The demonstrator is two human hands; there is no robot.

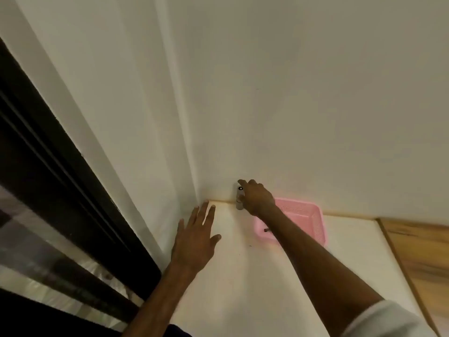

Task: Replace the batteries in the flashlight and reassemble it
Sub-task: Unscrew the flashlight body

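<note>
A slim silver flashlight stands upright at the far edge of the white tabletop, against the wall. My right hand is wrapped around it from the right, one fingertip over its top end. My left hand lies flat on the table to the left of it, fingers spread, holding nothing. A pink mesh basket sits just right of the flashlight, partly hidden by my right forearm; a small dark item shows at its near rim.
White walls meet in a corner right behind the flashlight. A dark window frame runs along the left. A wooden surface borders the white tabletop on the right.
</note>
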